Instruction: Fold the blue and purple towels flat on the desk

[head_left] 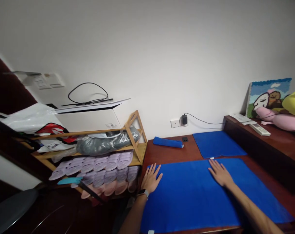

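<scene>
A large blue cloth [186,195] lies spread flat on the reddish-brown desk [171,156]. My left hand [151,178], with a watch on its wrist, rests palm down at the cloth's far left corner, fingers apart. Near the cloth's far edge on the right, my right hand [220,173] lies flat with its fingers spread. Neither hand holds anything. Behind the right hand is a smaller blue cloth [217,143], also laid flat. A rolled or folded blue cloth [168,142] sits at the back left of the desk.
Left of the desk stands a wooden rack [137,146] with several lilac slippers [108,162] and a white box [89,120] on top. A charger [184,119] is plugged into the wall. The raised right ledge carries a remote control [260,129] and a pink plush toy [281,119].
</scene>
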The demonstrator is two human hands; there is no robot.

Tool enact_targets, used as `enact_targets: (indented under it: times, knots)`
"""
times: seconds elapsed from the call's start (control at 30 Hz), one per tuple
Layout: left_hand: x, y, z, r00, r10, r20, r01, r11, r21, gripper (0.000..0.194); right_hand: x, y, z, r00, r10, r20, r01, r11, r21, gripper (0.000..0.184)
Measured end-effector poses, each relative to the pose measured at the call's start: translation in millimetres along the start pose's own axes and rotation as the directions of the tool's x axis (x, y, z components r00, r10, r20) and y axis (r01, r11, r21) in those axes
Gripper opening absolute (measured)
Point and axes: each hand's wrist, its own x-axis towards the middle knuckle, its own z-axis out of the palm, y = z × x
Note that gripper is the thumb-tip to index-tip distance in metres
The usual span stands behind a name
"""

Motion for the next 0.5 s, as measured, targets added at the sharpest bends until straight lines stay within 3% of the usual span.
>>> enact_targets:
  times: [0.13,0.23,0.37,0.5]
  knots:
    - [0,-1,0.2,1.000,0.004,0.000,-0.004,1.000,0.013,0.063,4,105,-11,0.946,0.326,-0.007,-0.325,0.941,-0.092,0.077]
    - [0,0,0.9,1.000,0.006,-0.002,-0.006,1.000,0.020,0.062,-1,150,-9,0.906,0.421,-0.043,-0.423,0.902,-0.091,0.078]
    - [-1,5,-2.9,1.000,-0.006,0.011,0.006,1.000,0.025,0.061,-6,156,-16,0.901,0.433,-0.030,-0.434,0.898,-0.067,0.077]
    - [-1,12,-16.6,0.999,-0.019,0.040,0.018,1.000,0.019,0.060,-4,117,-36,0.898,0.440,-0.014,-0.440,0.895,-0.069,0.075]
